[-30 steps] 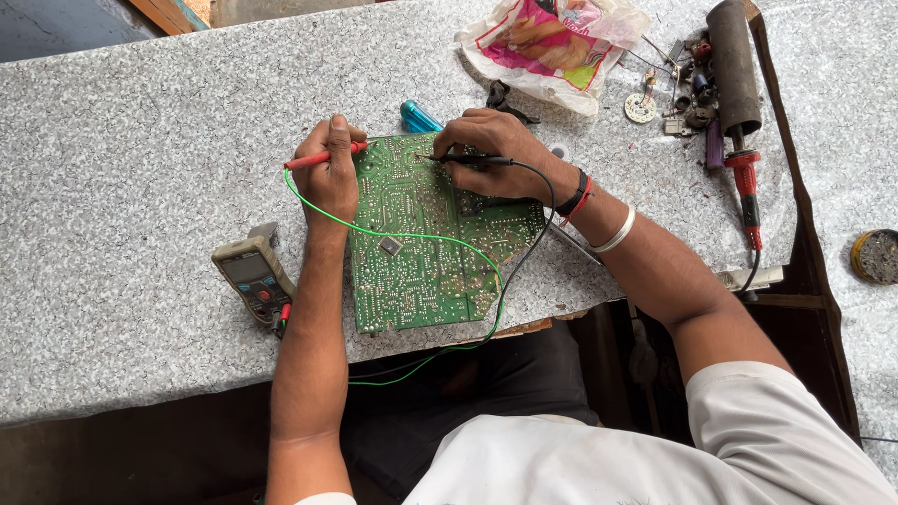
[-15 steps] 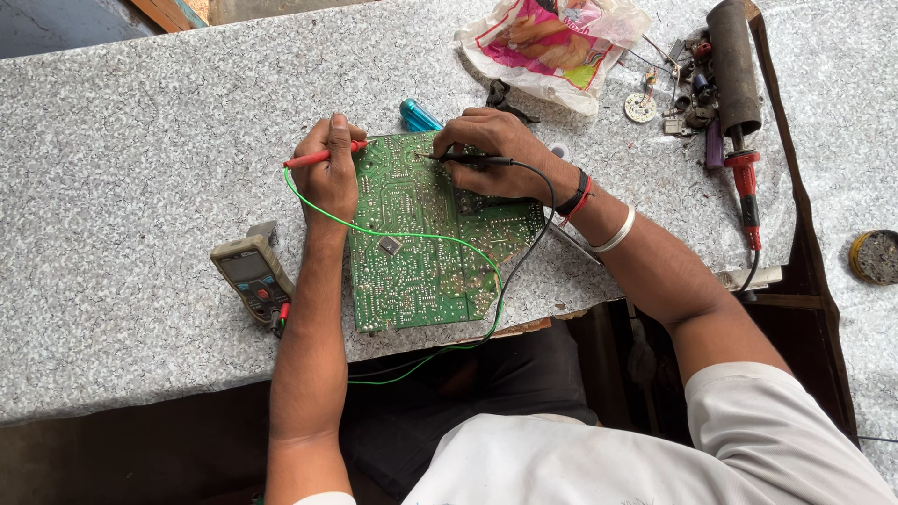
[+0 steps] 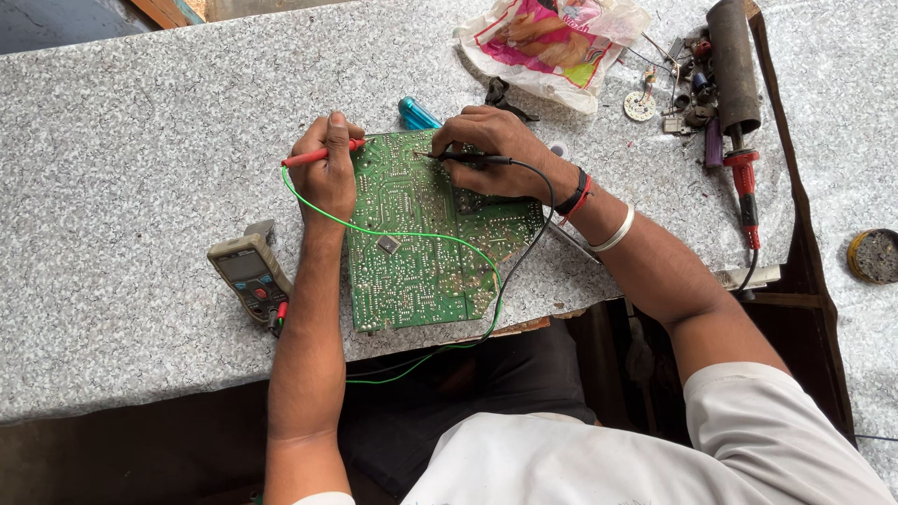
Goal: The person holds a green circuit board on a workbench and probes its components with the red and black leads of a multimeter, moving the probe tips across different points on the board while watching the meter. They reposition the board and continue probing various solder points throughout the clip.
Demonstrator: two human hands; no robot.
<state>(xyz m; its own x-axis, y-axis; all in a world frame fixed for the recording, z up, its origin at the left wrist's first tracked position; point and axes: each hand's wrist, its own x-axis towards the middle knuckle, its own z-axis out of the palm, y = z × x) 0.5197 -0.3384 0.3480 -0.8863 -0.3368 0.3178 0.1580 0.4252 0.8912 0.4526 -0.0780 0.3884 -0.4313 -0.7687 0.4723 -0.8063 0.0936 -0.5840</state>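
Head view: green circuit board (image 3: 421, 238) lies solder side up at the near edge of the grey stone bench (image 3: 140, 140). Left hand (image 3: 327, 173) at the board's left edge, closed round a red probe (image 3: 304, 157). Right hand (image 3: 496, 150) over the board's far part, pinched on a black probe (image 3: 468, 159), tip seemingly on a joint, though contact is too small to confirm. Multimeter (image 3: 248, 274) left of the board, a green lead (image 3: 412, 234) draped across it. Risks, as a judgement: a probe tip slipping could bridge neighbouring joints; the draped lead could snag and drag the board toward the bench edge
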